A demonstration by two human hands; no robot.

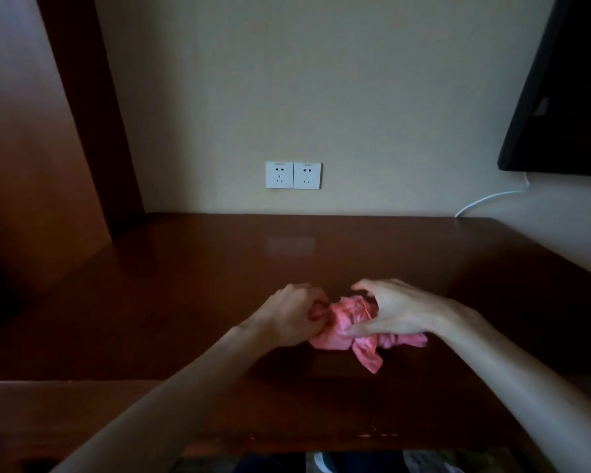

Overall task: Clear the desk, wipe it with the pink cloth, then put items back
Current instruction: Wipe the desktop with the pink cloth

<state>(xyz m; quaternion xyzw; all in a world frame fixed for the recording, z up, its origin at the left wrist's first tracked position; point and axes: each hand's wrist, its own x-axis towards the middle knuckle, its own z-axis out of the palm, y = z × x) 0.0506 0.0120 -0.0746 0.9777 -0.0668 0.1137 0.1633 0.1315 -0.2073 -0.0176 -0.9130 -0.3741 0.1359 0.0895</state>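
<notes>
Bench (185,302): dark wood, its far edge against the wall, its near edge towards the person. No items stand on the visible surface apart from the cloth, so clearing appears done and wiping is judged to be the step in hand.

Wall fittings: a dark screen (567,97) hangs above the far right corner, a white cable (492,198) running from it towards the bench. A double socket (293,175) sits above the far edge, near its middle.

Cloth (347,327): pink, crumpled into a bunch, lying near the middle of the bench, somewhat towards the near edge. Its long axis runs roughly left to right, with one loose tail pointing at the near edge.

Left hand (294,314): fingers curled, pinching the cloth's left end.

Right hand (394,312): spread and arched over the cloth's right part, thumb pressing its near side; fingertips only partly visible.

Both hands meet the cloth at opposite ends, equally near; a wipe needs it gathered or flattened first.
</notes>
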